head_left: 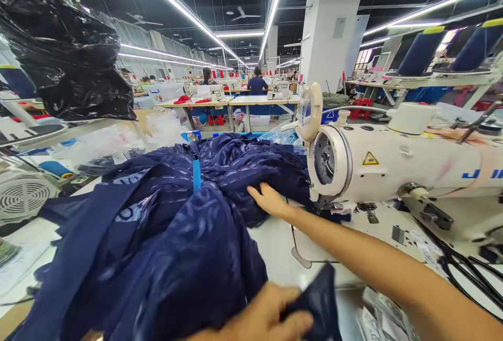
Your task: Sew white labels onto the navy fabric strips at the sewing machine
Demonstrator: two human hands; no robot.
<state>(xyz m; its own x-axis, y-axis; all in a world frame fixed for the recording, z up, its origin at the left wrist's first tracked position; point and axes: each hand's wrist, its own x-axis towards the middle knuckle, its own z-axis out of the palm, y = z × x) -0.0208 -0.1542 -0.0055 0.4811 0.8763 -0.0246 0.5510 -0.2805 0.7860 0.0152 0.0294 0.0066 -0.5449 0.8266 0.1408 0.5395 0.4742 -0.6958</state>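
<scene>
A large heap of navy blue fabric (196,246) spreads over the left and middle of the sewing table, with a bright blue strip (197,175) on top. My right hand (271,200) reaches in from the right and rests at the heap's right edge, thumb and fingers apart, holding nothing visible. Low in the middle, my left hand (271,315) is somewhat blurred, its fingers closed on a dark navy piece of fabric (322,299). White lettered labels (135,211) show on the fabric at the left.
A white sewing machine (393,157) stands at the right, its bed (314,236) beside my right forearm. Black cables (467,273) and small labels (387,315) lie lower right. A black plastic bag (70,53) hangs upper left. People sit at tables farther back.
</scene>
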